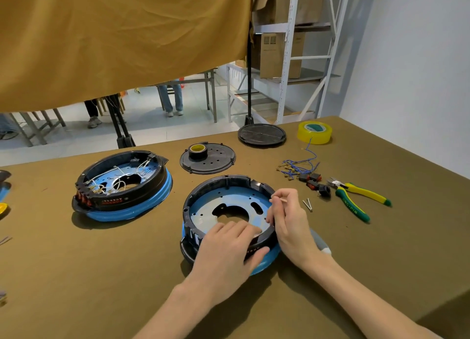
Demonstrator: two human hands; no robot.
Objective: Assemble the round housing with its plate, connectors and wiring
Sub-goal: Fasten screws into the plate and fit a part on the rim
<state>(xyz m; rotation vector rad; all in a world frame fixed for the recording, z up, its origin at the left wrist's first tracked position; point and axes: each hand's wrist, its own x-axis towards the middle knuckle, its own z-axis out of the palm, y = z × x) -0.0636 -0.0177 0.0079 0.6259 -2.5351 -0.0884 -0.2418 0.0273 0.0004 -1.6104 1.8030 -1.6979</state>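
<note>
The left hand [230, 247] rests on the near rim of the round housing [226, 211], fingers on the blue plate [203, 206] inside. The right hand [290, 216] pinches a thin stick [278, 199] at the far rim. Pliers [356, 196] and wires [297, 166] lie beyond the right hand.

A mustard-yellow cloth [122, 41] is hanging across the upper left of the frame. Below its hem, people's legs [173, 97] are showing on a pale floor among metal table frames. A white metal shelving rack [292, 54] is standing at upper right, holding cardboard boxes [273, 56]. Green-and-yellow pliers [356, 199] are lying at the right of the frame on the olive table covering [101, 275].
</note>
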